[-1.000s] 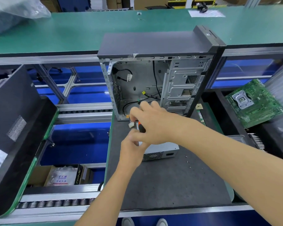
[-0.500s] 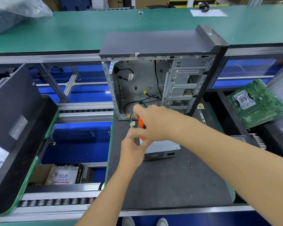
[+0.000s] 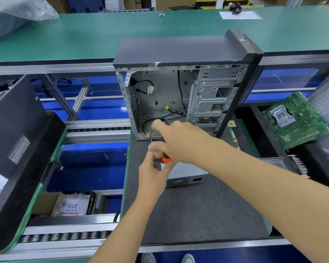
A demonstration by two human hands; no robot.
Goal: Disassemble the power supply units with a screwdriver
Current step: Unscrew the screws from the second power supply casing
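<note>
Both hands (image 3: 167,154) grip the orange screwdriver (image 3: 166,159) above the power supply (image 3: 186,174).

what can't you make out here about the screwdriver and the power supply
- Head view: screwdriver tip and most of its handle, hidden by the right hand and left hand.
- Power supply unit top and near-left end, covered by both hands; which screw is being worked cannot be told.
- Loose screws on the mat: too small to count.

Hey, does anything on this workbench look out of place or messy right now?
A few small loose screws lie scattered on the grey mat, right of the power supply. A green circuit board leans tilted in the bin at right. Nothing looks spilled or broken.
</note>
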